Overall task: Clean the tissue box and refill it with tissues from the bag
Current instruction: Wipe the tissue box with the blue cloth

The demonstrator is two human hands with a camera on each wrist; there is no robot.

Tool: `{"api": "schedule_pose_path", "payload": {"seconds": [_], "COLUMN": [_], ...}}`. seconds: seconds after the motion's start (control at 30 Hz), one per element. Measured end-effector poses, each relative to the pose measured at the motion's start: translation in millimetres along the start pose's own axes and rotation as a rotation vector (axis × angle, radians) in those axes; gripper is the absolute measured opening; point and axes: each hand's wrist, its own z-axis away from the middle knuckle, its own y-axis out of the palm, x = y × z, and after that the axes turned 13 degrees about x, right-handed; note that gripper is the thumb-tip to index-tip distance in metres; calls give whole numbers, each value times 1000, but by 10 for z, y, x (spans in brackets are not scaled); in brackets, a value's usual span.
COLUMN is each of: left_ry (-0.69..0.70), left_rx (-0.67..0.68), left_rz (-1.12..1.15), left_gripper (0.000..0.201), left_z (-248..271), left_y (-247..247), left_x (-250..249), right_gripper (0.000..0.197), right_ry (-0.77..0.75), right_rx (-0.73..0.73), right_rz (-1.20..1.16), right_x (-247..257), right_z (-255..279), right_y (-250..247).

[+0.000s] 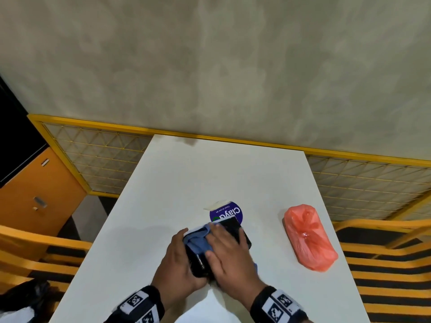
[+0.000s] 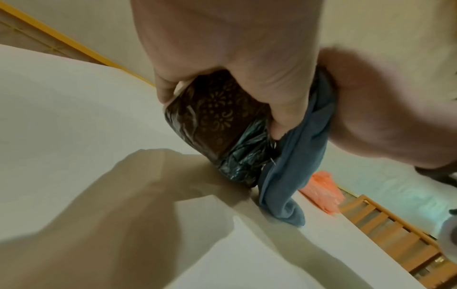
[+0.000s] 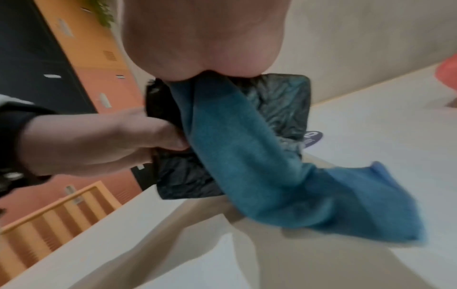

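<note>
The dark tissue box (image 1: 236, 227), wrapped in black plastic with a brown patterned side (image 2: 212, 117), stands tilted on the white table (image 1: 186, 173) near its front edge. My left hand (image 1: 183, 255) grips the box from the left, thumb and fingers curled round it (image 2: 247, 58). A blue cloth (image 1: 197, 238) lies over the box, and one end of it trails down onto the table (image 3: 346, 195). My right hand (image 1: 228, 250) presses flat on the cloth with straight fingers. The orange-pink tied bag (image 1: 307, 238) lies on the table to the right, apart from both hands.
A round purple sticker (image 1: 233, 212) lies on the table just behind the box. Orange slatted chairs stand at the left (image 1: 35, 248) and right (image 1: 384, 252). A yellow-framed mesh partition (image 1: 105, 159) runs behind the table, with an orange cabinet (image 1: 35, 194) at far left.
</note>
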Motion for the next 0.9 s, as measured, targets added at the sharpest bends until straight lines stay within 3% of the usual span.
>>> {"api": "schedule_pose_path", "payload": {"seconds": [0.1, 0.2, 0.3, 0.4, 0.47, 0.53, 0.63, 0.73, 0.83, 0.9], "left_ry": [-23, -17, -20, -33, -34, -30, 26, 0, 42, -8], "left_rx": [-15, -15, -2, 13, -1, -22, -5, 15, -21, -44], "left_rz": [-34, -90, -116, -107, -124, -116, -149, -128, -84, -1], "left_gripper": [112, 116, 118, 120, 119, 113, 70, 79, 100, 116], "left_z": [20, -11, -37, -3, 3, -35, -40, 21, 14, 30], "left_y": [13, 15, 1, 2, 4, 19, 95, 158, 163, 181], "left_x": [-17, -84, -123, -85, -70, -107, -69, 58, 85, 101], "right_gripper": [58, 51, 32, 27, 26, 29, 37, 36, 38, 41], "right_ry": [122, 139, 223, 356, 251, -5, -299, -284, -136, -38], "right_rx": [2, -27, -142, -311, -412, -375, -176, -60, -46, -68], "right_rz": [-41, -211, -449, -671, -605, -451, -119, 33, -17, 7], "right_x": [-313, -555, -660, -681, -527, -219, 174, 203, -45, -237], "right_z": [-64, -108, -131, -116, -64, -13, 19, 11, -26, -40], "right_y": [-33, -69, -73, -179, -336, -442, -230, 53, 99, 93]}}
